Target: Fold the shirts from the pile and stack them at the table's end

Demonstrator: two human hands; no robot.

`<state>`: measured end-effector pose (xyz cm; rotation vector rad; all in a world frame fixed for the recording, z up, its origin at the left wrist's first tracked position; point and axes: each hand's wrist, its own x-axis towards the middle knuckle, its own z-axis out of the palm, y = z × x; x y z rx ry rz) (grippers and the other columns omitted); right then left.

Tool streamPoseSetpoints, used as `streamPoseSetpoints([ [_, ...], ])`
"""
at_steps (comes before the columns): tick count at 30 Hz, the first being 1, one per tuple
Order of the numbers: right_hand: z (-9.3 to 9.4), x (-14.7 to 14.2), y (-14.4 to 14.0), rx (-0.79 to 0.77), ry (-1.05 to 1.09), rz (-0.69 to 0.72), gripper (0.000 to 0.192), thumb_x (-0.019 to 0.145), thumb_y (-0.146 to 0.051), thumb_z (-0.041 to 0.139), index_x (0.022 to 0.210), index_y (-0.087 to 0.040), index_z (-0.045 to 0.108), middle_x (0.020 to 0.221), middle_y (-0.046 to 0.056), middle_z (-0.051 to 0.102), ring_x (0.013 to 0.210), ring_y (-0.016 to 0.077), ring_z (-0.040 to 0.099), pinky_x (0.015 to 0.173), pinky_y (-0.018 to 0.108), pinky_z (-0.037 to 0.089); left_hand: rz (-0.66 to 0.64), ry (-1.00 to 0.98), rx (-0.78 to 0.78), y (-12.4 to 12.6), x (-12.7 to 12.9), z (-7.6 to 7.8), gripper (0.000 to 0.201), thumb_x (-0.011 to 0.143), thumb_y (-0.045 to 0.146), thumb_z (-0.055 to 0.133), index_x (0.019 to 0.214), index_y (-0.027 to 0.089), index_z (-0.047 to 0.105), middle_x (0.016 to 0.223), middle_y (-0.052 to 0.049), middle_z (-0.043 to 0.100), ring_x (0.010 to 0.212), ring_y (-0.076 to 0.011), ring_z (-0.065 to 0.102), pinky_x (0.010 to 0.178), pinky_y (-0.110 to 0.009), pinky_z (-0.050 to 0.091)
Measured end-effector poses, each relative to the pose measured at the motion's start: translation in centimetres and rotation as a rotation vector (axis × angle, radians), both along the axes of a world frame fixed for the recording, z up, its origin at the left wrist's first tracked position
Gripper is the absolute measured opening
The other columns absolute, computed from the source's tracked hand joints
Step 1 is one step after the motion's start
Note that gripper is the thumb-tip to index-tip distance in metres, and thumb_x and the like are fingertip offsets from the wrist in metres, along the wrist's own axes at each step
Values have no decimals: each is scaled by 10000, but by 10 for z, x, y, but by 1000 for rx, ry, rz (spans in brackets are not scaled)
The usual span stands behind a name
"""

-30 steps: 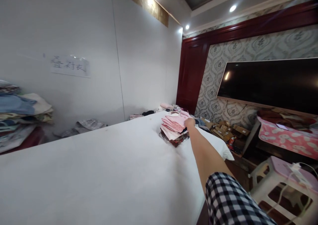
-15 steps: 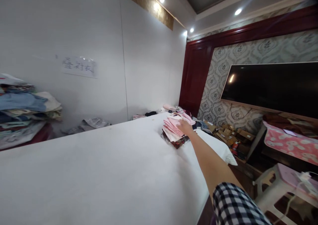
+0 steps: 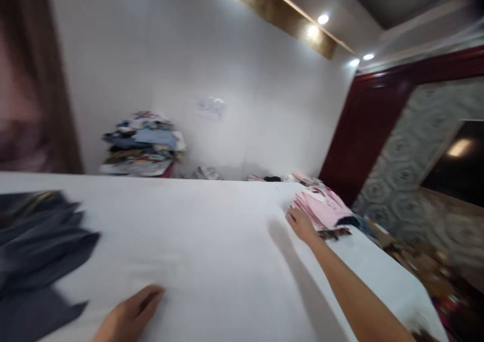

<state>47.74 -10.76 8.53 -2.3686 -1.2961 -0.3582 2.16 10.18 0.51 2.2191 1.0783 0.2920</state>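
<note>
My right hand (image 3: 301,224) stretches far out over the white table (image 3: 212,241) and touches the near left edge of a stack of folded pink clothes (image 3: 323,208); its fingers look spread, gripping nothing. My left hand (image 3: 128,316) rests flat on the table near the bottom edge of the view, fingers loosely apart and empty. A dark grey garment (image 3: 36,254) lies crumpled on the table to the left of that hand. The picture is blurred by motion.
A tall pile of mixed folded clothes (image 3: 141,144) stands against the white wall at the back. Smaller garments (image 3: 206,173) lie along the table's far edge. A dark red wooden panel (image 3: 363,130) and patterned wall stand to the right.
The view has swung left and down, bringing in my left hand and the dark grey garment. My right hand has slid from the top of the pink stack to its near left edge.
</note>
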Motion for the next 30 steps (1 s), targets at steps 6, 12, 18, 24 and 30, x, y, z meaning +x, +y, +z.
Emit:
streamPoseSetpoints([
  [6,-77,-132,51,-12,480,420,397,791,-437,535,1122,-303,708,1292,28,626,1298,280,487,1063,460,422,149,-130,-2,-23,3,14,193,761,338,472,767,282,657,667,68,676,708,-157,607,671,-260,399],
  [12,-93,-221,93,-113,481,688,404,797,-436,519,1172,-409,667,1327,-24,592,1316,285,465,1072,466,427,219,-360,-261,-30,3,17,209,754,338,526,797,197,674,607,14,610,564,-134,530,573,-250,401],
  [18,-117,-239,117,-5,344,733,420,779,-504,508,1108,-341,712,1329,19,594,1285,329,494,1120,513,365,291,-500,-391,-16,2,12,247,817,399,509,824,178,620,561,35,557,430,-89,476,457,-218,425],
  [24,-122,-237,115,81,485,680,341,678,-545,613,1012,-587,665,1261,-87,623,1261,296,511,1121,489,377,365,-478,-226,16,-3,31,273,880,397,486,941,181,640,720,-18,655,569,-116,596,545,-238,500],
  [30,-119,-242,115,126,571,640,340,608,-550,662,938,-633,657,1217,-80,646,1254,309,507,1128,502,356,567,-242,186,85,-64,78,424,806,301,615,1221,227,565,1395,-100,489,1319,-274,397,1118,-449,287],
])
